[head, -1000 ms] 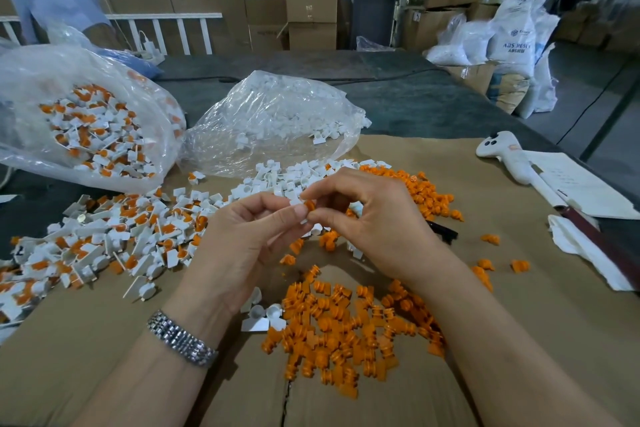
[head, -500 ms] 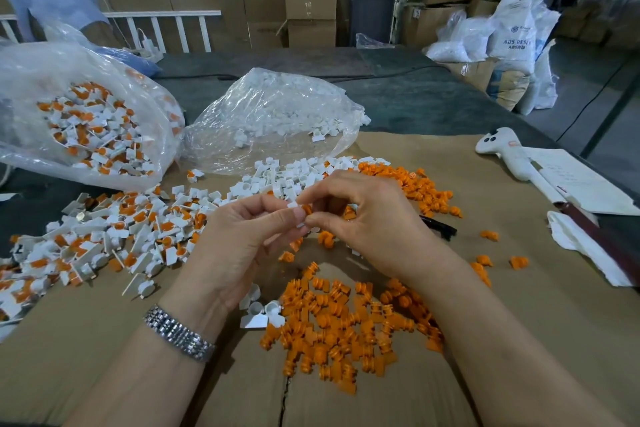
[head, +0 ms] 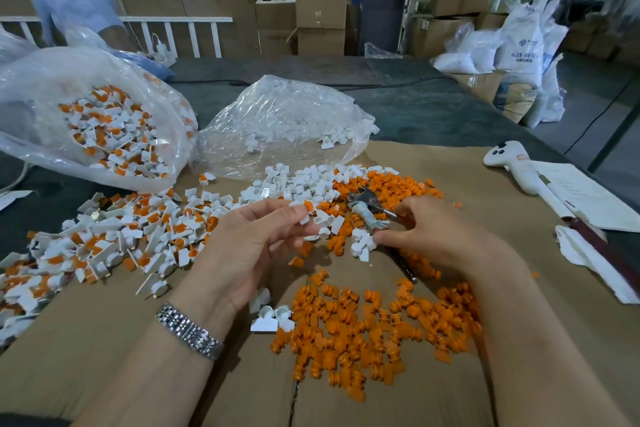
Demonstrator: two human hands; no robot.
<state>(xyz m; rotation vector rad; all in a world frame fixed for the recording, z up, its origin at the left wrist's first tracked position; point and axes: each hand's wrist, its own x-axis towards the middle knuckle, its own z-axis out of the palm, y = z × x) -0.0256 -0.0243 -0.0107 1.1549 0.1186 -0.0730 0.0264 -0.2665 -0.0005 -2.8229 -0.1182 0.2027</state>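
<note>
Two grips, hands apart | left hand [head: 256, 243] pinches white cap [head: 306, 211] | right hand [head: 433, 236] grips metal tool [head: 367, 213]

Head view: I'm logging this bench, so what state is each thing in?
Left hand: pinches a cap.
Cap: white with orange in it, held off the table.
Right hand: grips a tool.
Left bag: open, on its side, part full.
Middle bag: open, white pieces spilling out.
Plugs: loose in a heap.
</note>
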